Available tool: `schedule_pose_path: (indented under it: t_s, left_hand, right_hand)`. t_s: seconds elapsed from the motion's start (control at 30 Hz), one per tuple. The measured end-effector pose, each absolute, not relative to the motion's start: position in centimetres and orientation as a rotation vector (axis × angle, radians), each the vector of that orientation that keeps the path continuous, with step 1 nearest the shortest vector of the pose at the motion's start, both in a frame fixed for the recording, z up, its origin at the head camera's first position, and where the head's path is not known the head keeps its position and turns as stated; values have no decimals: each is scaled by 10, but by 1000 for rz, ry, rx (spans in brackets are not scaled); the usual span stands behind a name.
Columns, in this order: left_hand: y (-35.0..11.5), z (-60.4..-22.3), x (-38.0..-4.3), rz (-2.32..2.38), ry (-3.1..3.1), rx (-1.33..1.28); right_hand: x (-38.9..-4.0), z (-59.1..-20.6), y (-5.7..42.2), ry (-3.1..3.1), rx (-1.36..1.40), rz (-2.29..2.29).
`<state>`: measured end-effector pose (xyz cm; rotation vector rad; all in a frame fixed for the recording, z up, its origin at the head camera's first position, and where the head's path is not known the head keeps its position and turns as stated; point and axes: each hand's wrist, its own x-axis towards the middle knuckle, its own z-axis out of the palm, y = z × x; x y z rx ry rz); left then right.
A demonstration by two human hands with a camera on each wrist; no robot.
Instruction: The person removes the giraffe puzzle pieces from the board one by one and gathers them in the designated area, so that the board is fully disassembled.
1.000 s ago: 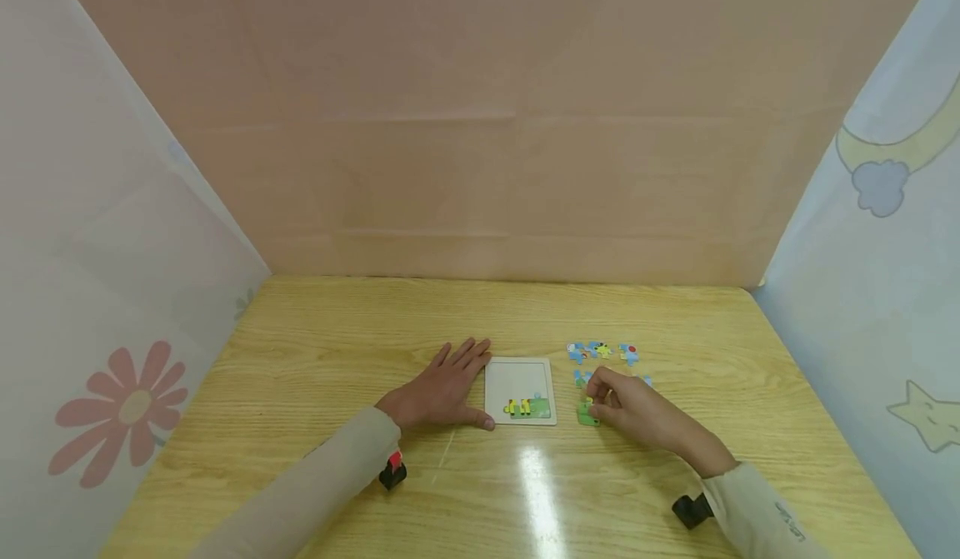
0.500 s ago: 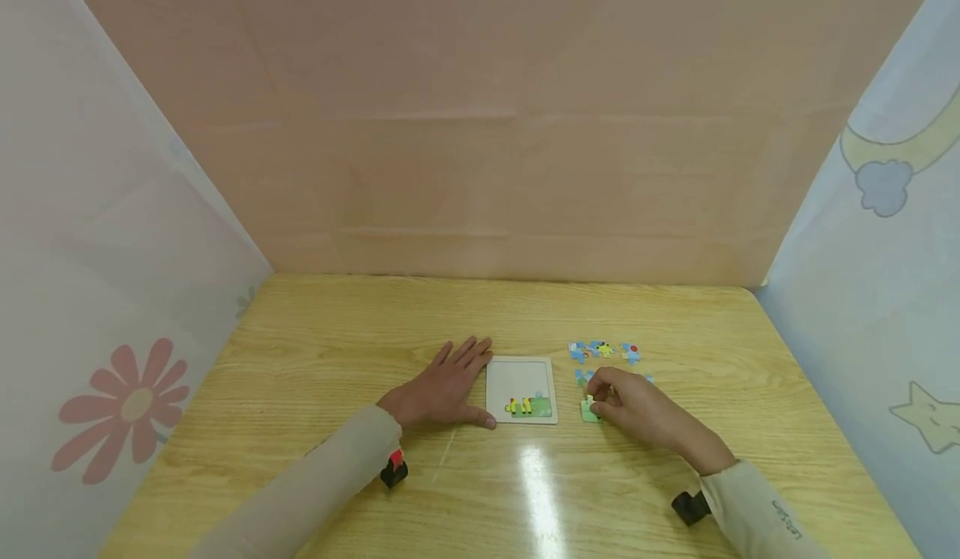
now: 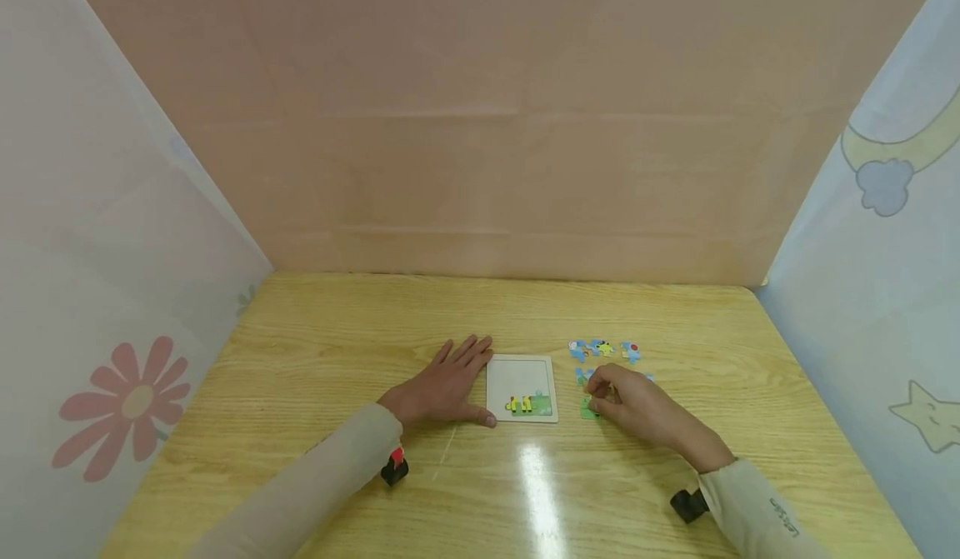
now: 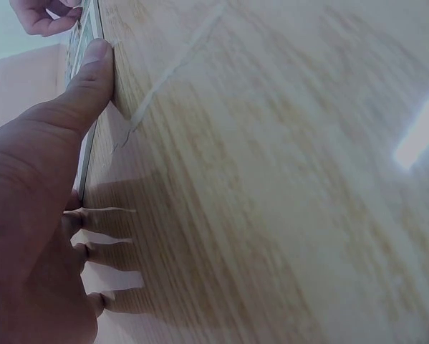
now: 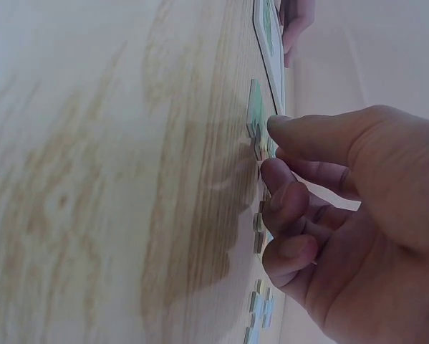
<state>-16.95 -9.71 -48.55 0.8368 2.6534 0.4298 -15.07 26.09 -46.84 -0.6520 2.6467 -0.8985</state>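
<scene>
My left hand (image 3: 441,387) lies with spread fingers along the left side of a white square puzzle tray (image 3: 512,375). Its thumb rests at the tray's lower left corner. Joined puzzle pieces (image 3: 542,406), green with yellow shapes, fill part of the tray's lower right. Right of the tray, my right hand (image 3: 637,406) bends over a green puzzle piece (image 3: 588,411), pinching at its right side with thumb and index finger. In the right wrist view, the thumb tip is right at the green piece (image 5: 255,104) and the other fingers are curled; the fingertips partly hide the piece.
Behind the right hand, loose blue puzzle pieces (image 3: 577,349) lie in a row, one with a yellow shape (image 3: 604,348) and one with a red spot (image 3: 632,351). More blue pieces (image 3: 582,376) peek out around the hand. A tan wall (image 3: 510,176) stands behind the table.
The green piece under the right fingertips shifts and tilts slightly, then sits flatter again. The left hand and the tray keep their places.
</scene>
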Motion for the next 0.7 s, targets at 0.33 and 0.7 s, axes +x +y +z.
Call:
schedule_pose_path:
  t_s: [0.33,0.7]
  left_hand:
    - [-97,-482,-169,433,2647,839]
    - [-96,-482,-168,429,2647,824]
  right_hand:
    - [-155,-469,247,2671,-722,-915]
    - [-159,-465,207,2658,-857,-818]
